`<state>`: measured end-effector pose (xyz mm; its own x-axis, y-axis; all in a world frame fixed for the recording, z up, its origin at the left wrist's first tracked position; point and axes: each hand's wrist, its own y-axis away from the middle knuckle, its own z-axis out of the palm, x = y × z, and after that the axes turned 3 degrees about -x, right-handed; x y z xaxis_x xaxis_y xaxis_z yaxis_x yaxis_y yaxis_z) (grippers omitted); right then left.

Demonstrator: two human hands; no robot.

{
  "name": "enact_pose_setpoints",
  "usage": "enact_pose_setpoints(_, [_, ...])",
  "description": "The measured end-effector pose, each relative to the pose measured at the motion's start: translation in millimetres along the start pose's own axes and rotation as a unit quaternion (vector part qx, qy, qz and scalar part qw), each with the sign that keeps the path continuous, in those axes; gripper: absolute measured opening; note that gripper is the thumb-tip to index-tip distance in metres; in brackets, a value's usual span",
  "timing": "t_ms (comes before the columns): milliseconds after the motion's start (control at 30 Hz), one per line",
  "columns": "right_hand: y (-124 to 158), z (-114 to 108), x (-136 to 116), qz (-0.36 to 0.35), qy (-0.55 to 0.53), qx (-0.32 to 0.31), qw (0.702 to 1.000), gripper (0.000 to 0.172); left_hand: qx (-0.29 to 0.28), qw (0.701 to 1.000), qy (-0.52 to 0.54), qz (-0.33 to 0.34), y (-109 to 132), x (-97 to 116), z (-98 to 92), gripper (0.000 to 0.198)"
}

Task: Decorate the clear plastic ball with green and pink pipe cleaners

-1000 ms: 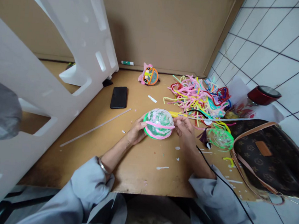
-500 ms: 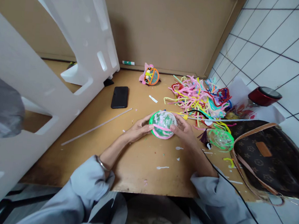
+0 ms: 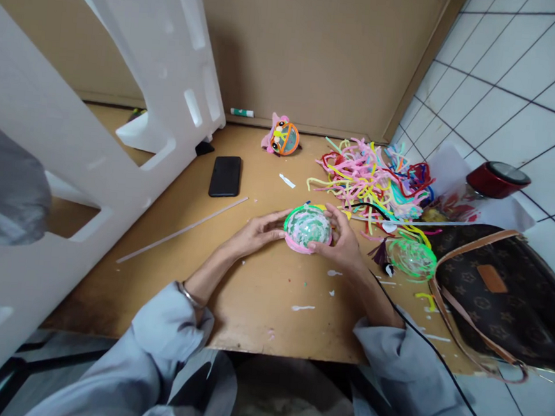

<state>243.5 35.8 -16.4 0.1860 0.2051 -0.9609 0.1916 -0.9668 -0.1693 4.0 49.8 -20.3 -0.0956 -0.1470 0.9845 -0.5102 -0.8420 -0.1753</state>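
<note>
Between my two hands is a clear plastic half-ball (image 3: 308,228) edged in green at the back and pink at the front. My left hand (image 3: 259,235) grips its left rim with thumb and fingers. On the opposite rim my right hand (image 3: 343,244) is closed, its thumb at the front edge. A second clear dome with green edging (image 3: 410,257) lies to the right of my right hand. Beyond the held dome spreads a heap of colourful pipe cleaners (image 3: 370,180). A finished-looking ball figure (image 3: 283,136) with orange trim, pink ears and eyes stands at the back.
A black phone (image 3: 225,177) and a thin white stick (image 3: 182,230) lie to the left. A brown handbag (image 3: 511,297) and a red-lidded jar (image 3: 497,180) stand at right. A white plastic partition (image 3: 171,97) borders the left side. Paper scraps (image 3: 303,308) dot the table.
The half-ball has turned and tilted in my hands, and the pink strip that crossed its front now runs along the lower rim. My right thumb has shifted slightly downward.
</note>
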Motion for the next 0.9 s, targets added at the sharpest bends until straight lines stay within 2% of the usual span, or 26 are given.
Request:
enact_pose_setpoints(367, [0.2, 4.4, 1.4, -0.021, 0.036, 0.003, 0.999, 0.101, -0.015, 0.999, -0.027, 0.015, 1.3, 0.7, -5.7, 0.055])
enact_pose_setpoints(633, [2.0, -0.8, -6.0, -0.034, 0.033, -0.07, 0.996, 0.1, 0.002, 1.0, 0.004, -0.005, 1.6, -4.5, -15.6, 0.061])
enact_pose_setpoints(900, [2.1, -5.5, -7.5, -0.039, 0.014, -0.101, 0.994, 0.091, -0.001, 1.0, 0.006, -0.012, 1.5, -3.3, -17.7, 0.057])
